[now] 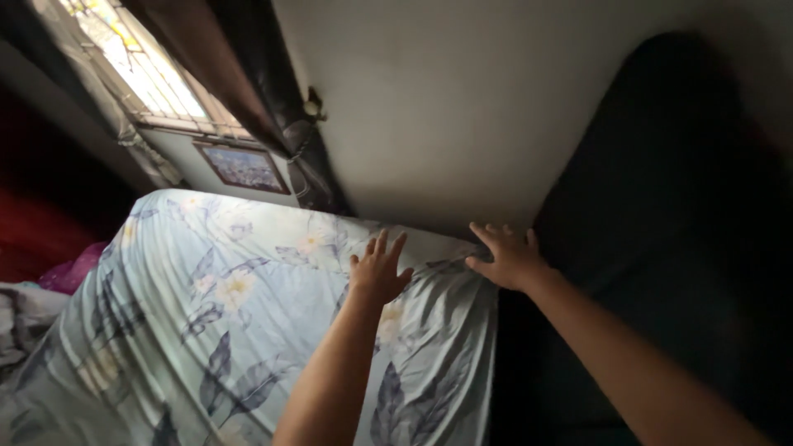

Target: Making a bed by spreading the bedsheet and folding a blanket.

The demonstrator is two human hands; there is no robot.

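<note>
Both forearms reached up from the bottom edge, out over a mattress covered by a pale blue sheet [248, 330] printed with white flowers and grey-blue leaves. The left hand [378, 268] lay flat on the sheet with its fingers spread and pointing away, palm down, gripping nothing. Under and around it the fabric was smooth, with a few creases running off toward the corner on its right side.

The right hand [508, 258] sat just beside it, a little farther out, at the corner of the mattress where the sheet folded down. Its fingers were splayed and pressed on the edge of the fabric; whether the thumb had pinched any cloth underneath could not be told. Directly right of that hand, past the mattress edge, stood a large dark headboard [661, 215], black and blurred, with a shadowed gap below the wrist.

Beyond both hands' fingertips rose a plain white wall [446, 107]. Farther off to the left of the left hand, a dark curtain [248, 83] hung tied back against the wall, with a small framed picture [244, 168] beside it and a bright window [140, 66] above. Well to the left of the arms, beside the mattress, lay something pink [74, 268] and a bundle of grey cloth [21, 322].
</note>
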